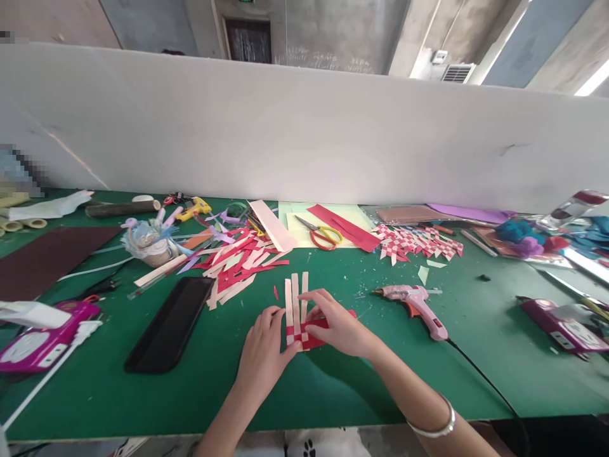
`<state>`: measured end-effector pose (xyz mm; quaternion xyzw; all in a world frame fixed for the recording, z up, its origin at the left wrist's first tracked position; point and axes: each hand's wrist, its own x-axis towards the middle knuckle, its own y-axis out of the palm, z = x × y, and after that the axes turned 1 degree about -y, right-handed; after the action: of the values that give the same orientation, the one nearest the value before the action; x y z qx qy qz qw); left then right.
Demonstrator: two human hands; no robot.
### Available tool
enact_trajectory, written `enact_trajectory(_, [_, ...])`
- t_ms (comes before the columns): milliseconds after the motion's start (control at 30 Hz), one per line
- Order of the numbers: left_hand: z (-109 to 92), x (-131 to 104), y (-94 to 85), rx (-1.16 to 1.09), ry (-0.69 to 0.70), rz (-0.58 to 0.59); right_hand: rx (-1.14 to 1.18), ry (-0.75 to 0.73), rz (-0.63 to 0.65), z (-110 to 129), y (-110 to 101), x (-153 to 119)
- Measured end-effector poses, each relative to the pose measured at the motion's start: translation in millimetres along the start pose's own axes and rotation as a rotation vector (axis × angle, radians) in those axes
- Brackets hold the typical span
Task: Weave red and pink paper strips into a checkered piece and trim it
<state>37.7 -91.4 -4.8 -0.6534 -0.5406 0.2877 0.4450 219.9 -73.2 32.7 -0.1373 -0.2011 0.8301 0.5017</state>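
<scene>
While left fingers (288, 353) spread against woven strips (295, 317) | right fingers (318, 296) touch them, pinch unclear

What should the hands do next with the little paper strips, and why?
Maybe the right hand should nudge the rightmost pale strip closer to the middle pale strip. A green gap shows between their upper parts, and the right fingers are already beside that rightmost strip. The left hand is at the checkered part, so it could steady it.
</scene>
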Motion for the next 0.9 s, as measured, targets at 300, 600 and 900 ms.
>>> enact_trajectory(300, [1, -4, 5.9, -0.095, -0.047, -0.031, -0.159, 0.158, -0.072, -10, -7, 22])
enact_trajectory(600, [-7, -4, 4.3, -0.199, -0.041, -0.042, -0.209, 0.017, -0.127, -8, -12, 28])
enact_trajectory(900, [-3, 3, -7.8, -0.638, -0.179, 0.046, -0.159, -0.157, -0.396, 53, -65, 12])
